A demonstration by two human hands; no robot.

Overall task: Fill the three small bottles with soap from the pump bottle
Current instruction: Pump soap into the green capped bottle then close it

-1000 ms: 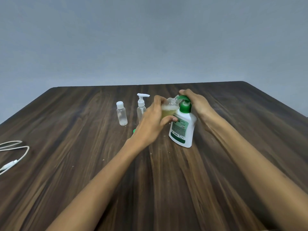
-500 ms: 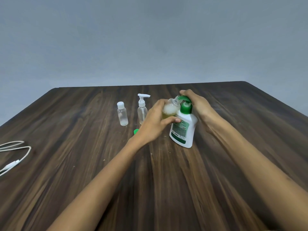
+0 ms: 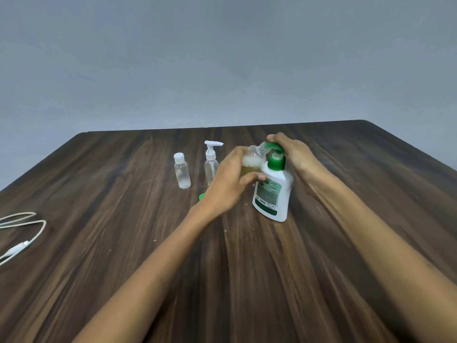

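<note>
Three small bottles: capped bottle [image 3: 182, 173] and small pump bottle [image 3: 211, 164] stand at 10 o'clock of the big soap bottle [image 3: 273, 191], near it. Third bottle [image 3: 252, 162], tilted, its mouth at the green spout, half full of foamy yellow soap. Likely light, thin-walled, slick if wet; hold round the belly. Left hand [image 3: 228, 183] wraps it, wrist bent. Right hand [image 3: 293, 154] curls over the pump head [image 3: 274, 147], pressing.

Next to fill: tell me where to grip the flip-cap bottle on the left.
Grip the flip-cap bottle round its clear body, below the white cap, coming from its open left side. It stands upright, and the small pump bottle stands close on its right.
</note>
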